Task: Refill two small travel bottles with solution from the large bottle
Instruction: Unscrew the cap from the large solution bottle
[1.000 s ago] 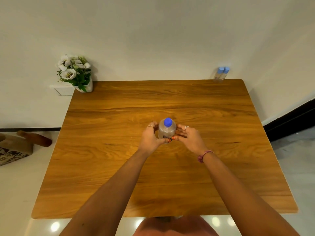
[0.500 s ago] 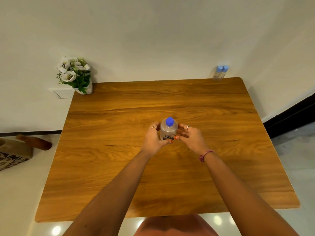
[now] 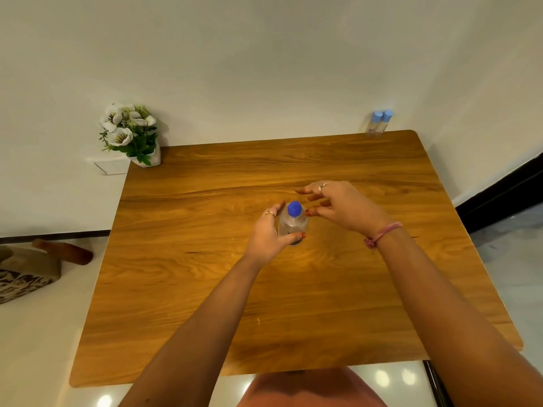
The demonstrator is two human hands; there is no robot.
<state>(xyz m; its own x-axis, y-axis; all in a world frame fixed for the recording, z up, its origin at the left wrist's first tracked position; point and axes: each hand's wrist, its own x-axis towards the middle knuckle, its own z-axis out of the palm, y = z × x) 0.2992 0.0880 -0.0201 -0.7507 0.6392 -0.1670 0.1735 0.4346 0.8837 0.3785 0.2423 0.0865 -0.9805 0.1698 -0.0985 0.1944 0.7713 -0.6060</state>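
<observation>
From the head camera, the large bottle [image 3: 292, 226], clear with a blue cap [image 3: 294, 208], stands upright near the middle of the wooden table [image 3: 182, 289]. The left hand [image 3: 269, 235] grasps it from the left side, fingers round the far side and thumb curled across the near face of the body. The right hand [image 3: 342, 208] is released and holds nothing; it hovers just to the right of the cap, fingers spread and loosely bent, their tips close to the cap but apart from it. A pink band [image 3: 382, 233] sits on the right wrist and a ring shows on each hand. The two small bottles [image 3: 379, 123], both with light blue caps, stand upright and touching each other at the far right corner of the table, against the wall, well apart from the hands. A pot of white flowers [image 3: 132, 135] stands at the far left corner. On the floor to the left lies a patterned bag [image 3: 20, 274].
</observation>
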